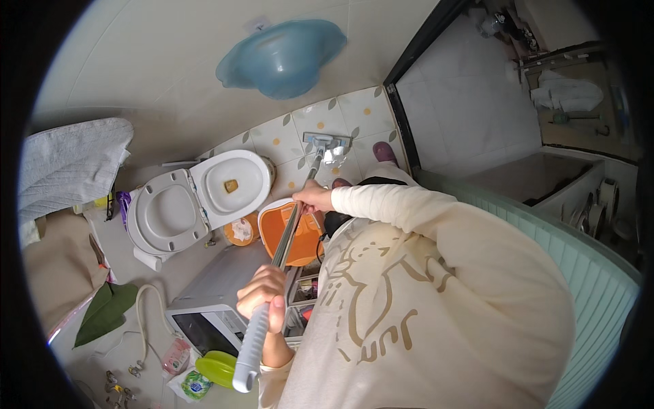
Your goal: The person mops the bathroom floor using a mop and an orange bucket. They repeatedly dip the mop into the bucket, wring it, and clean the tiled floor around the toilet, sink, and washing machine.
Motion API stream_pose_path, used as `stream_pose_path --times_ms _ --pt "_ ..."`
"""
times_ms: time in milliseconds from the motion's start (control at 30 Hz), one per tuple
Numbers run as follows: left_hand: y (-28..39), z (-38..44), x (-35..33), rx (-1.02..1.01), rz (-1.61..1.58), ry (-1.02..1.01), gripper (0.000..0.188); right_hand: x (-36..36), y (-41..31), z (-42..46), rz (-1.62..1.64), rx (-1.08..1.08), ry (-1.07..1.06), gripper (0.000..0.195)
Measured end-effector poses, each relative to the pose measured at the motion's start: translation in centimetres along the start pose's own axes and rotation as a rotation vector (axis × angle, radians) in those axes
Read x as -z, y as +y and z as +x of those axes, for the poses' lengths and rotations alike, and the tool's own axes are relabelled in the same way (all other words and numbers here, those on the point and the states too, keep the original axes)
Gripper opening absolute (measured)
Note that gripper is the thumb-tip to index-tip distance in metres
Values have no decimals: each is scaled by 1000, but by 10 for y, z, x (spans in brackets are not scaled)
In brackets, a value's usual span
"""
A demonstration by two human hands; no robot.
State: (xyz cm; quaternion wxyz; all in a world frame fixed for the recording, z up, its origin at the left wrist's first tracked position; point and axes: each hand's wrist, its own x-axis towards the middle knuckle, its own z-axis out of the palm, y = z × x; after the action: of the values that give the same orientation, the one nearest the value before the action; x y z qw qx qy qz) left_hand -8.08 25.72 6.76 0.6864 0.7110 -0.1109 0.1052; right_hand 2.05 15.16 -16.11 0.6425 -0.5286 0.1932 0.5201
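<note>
A flat-headed mop (327,139) with a metal pole and a pale grey ribbed handle slants across the view. Its head rests on the tiled floor, near a shiny patch. My left hand (263,296) is closed around the upper pole, where the ribbed handle begins. Farther down the pole, my right hand (312,198) grips it above the edge of an orange bin or basin (286,235). A purple slipper (384,152) is on one of my feet, right of the mop head.
An open toilet (237,181) stands left of the pole, near a small orange bin (241,230). A blue basin (286,59) hangs on the wall. A dark door frame (403,117) and a green folding door (552,245) lie to the right. A washing machine (209,301) stands lower left.
</note>
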Motion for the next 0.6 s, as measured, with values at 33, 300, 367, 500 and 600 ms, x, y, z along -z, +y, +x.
stream_pose_path --times_ms 33,300,367,500,600 --pt "-4 2 -14 -13 -12 10 29 17 2 6 -7 36 15 17" --pt "-48 33 -148 -79 13 44 22 160 -33 -10 -206 101 205 18" --pt "-43 41 -179 -4 74 103 24 179 -47 -17 -349 115 221 18" --pt "-67 58 -223 -37 93 57 21 239 -63 -17 -354 96 199 25" --pt "-71 70 -250 -34 115 68 21 263 -75 -20 -391 33 165 24"
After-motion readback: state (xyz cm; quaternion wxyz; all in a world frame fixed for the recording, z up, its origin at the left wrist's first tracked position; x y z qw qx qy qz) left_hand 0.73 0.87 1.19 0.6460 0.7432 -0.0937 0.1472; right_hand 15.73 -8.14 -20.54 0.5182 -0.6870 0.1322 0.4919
